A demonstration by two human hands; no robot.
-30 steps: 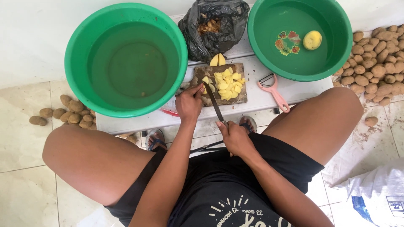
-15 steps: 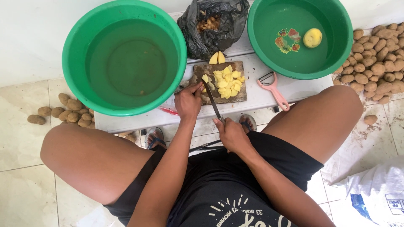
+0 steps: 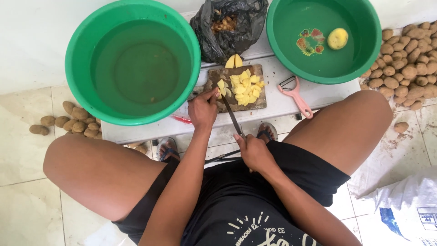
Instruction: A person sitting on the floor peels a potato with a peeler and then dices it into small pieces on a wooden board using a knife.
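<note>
My right hand (image 3: 254,152) grips the handle of a knife (image 3: 231,116) whose blade reaches up onto a small wooden cutting board (image 3: 256,103). My left hand (image 3: 203,110) rests at the board's left edge, fingertips pressing a piece of potato (image 3: 221,86) beside the blade. A pile of yellow cut potato pieces (image 3: 246,86) covers the middle of the board, and two wedges (image 3: 234,61) lie at its far edge. The board sits on a low white table (image 3: 287,98) between my knees.
A big green basin of water (image 3: 132,64) stands left; another green basin (image 3: 323,38) at right holds one peeled potato (image 3: 337,38). A black bag of peelings (image 3: 227,25) lies behind the board, a pink peeler (image 3: 296,94) to its right. Unpeeled potatoes (image 3: 405,64) are heaped right and left (image 3: 73,120).
My left hand has shifted slightly right onto the board's edge, closer to the blade. The knife stays in my right hand at about the same angle.
</note>
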